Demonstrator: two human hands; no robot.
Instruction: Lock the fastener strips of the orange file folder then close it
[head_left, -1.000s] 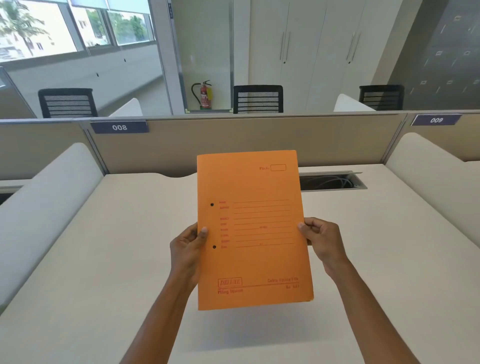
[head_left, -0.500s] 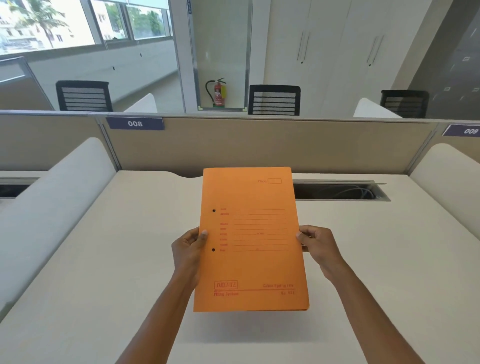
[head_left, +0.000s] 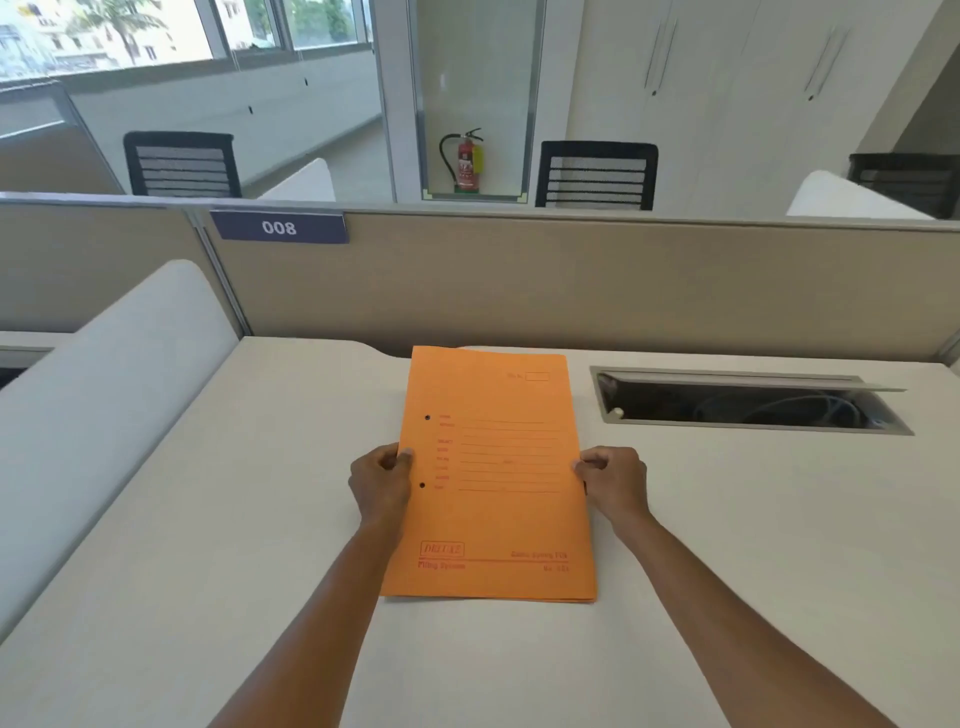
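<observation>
Orange file folder (head_left: 493, 473) lying flat on the desk (head_left: 208, 519), cover shut, printed front face up. Left hand (head_left: 382, 483) pinching the spine-side edge between the two punched holes (head_left: 427, 417), thumb on top, other fingers curled under or beside the edge. Right hand (head_left: 615, 480) gripping the opposite free edge at the same height, fingers curled; whether any lie under the cover cannot be told. Fastener strips not visible; hidden inside if present. Judged: folder closed at present, locking of strips unconfirmed. Likely remaining: opening the cover from the right-hand edge, pressing strips down, closing again. Open cable tray (head_left: 748, 400) beyond the right hand, well apart.
</observation>
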